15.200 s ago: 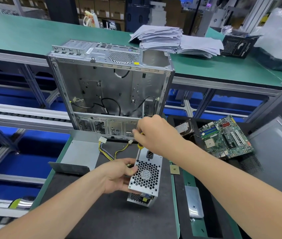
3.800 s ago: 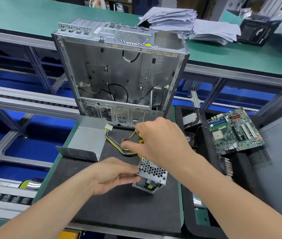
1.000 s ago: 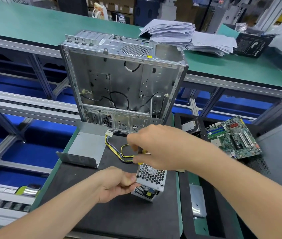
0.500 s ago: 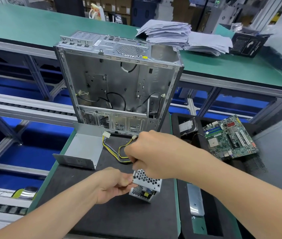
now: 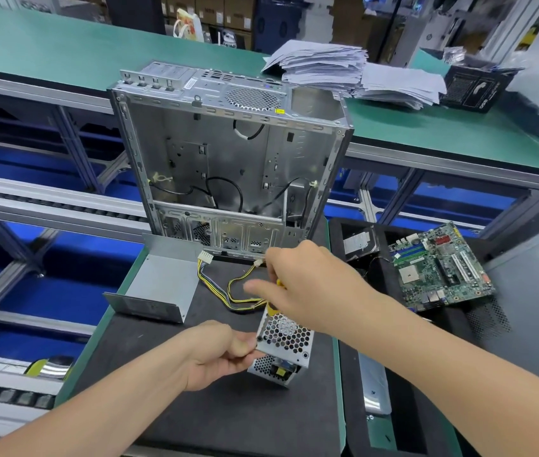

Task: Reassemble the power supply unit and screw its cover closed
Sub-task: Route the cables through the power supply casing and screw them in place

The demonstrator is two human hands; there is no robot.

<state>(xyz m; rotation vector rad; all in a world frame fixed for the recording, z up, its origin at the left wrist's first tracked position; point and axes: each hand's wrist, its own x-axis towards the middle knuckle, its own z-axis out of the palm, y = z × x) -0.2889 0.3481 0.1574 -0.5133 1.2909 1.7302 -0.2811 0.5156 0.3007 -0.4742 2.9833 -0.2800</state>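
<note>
A small silver power supply unit [image 5: 283, 346] with a honeycomb grille stands tilted on the black mat [image 5: 215, 410]. My left hand [image 5: 218, 352] pinches its left edge. Above it, my right hand [image 5: 307, 290] grips a yellow-handled screwdriver [image 5: 274, 308], whose tip is hidden behind the unit's top. Yellow and black cables [image 5: 228, 290] run from the unit to a white connector [image 5: 205, 257]. A bent grey metal cover [image 5: 159, 285] lies on the mat to the left.
An open empty computer case [image 5: 228, 159] stands upright behind the mat. A motherboard [image 5: 439, 265] and a drive [image 5: 358, 244] lie in a black tray at right. A grey panel [image 5: 532, 308] is at far right. Stacked papers [image 5: 350, 70] sit on the green bench.
My right hand with the screwdriver has lifted a little and its fingers have spread. The unit shows more of its grille. My left hand keeps its pinch.
</note>
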